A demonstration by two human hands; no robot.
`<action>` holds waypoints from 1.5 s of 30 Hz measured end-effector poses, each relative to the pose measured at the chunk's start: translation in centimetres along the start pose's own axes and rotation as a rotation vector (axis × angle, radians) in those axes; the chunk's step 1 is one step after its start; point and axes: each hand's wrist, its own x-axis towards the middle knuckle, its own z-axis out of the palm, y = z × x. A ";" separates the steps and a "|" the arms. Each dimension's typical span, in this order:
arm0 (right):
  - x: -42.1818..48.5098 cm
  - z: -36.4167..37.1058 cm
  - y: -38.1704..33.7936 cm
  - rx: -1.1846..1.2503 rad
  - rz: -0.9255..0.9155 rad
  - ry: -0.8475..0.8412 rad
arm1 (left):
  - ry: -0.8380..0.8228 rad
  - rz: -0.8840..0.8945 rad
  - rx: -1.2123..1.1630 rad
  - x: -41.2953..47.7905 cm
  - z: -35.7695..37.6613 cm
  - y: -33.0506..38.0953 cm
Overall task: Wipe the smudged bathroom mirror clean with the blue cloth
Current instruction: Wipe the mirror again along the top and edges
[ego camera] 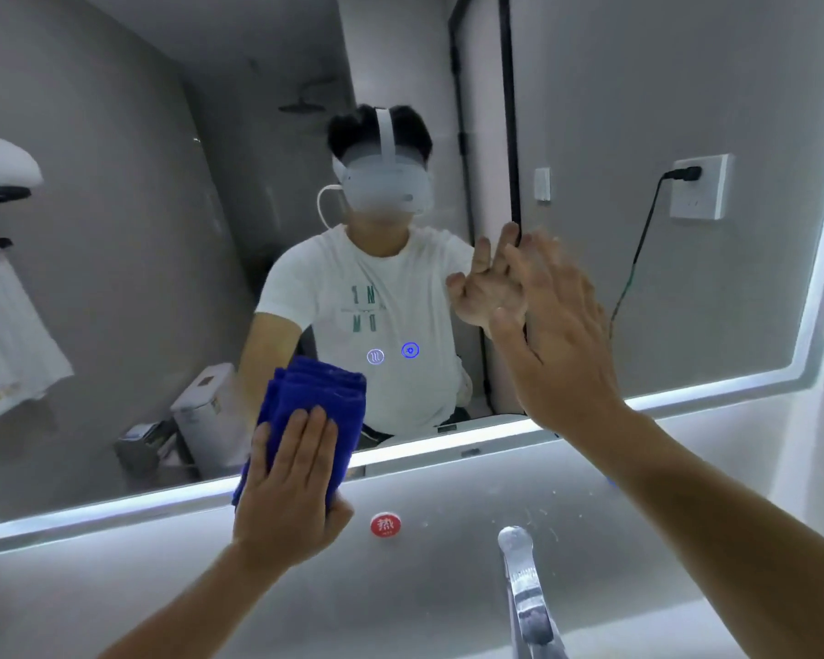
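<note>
Two bare hands are raised to the mirror [638,111], well apart from each other. The left hand [291,487] lies flat on the folded blue cloth [315,397], fingers straight and side by side, thumb along the cloth's lower right edge, pressing it against the glass where the glass meets the mirror's lit bottom border; most of the cloth shows above the fingertips. The right hand [557,335] is up and to the right of the left, held spread with fingers straight and holding nothing; its fingertips meet those of its reflection, so it seems to touch the glass, though the angle leaves the contact unsure. Between the hands, just above the cloth, two small lit round icons [410,350] glow in the glass over the reflected white T-shirt. Just right of the left thumb a red round sticker [385,525] sits on the grey wall below the mirror. Under the right forearm stands a chrome faucet [524,587]. Above and right of the right hand the glass reflects a white wall socket [698,185] with a black plug, and far left of the left hand a hanging white towel [6,335].
</note>
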 end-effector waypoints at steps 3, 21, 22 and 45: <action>0.0 0.8 -0.1 0.022 0.005 0.007 | -0.023 0.098 -0.030 1.3 -0.5 -0.4; -7.1 -3.6 14.3 -0.117 0.214 0.173 | -0.120 0.642 -0.038 17.1 -2.2 16.7; -7.0 -3.9 14.4 -0.119 0.226 0.174 | -0.132 0.663 -0.018 16.9 -2.2 16.7; -4.6 -4.5 12.1 -0.200 0.173 0.139 | -0.195 0.793 -0.074 17.8 -1.5 19.2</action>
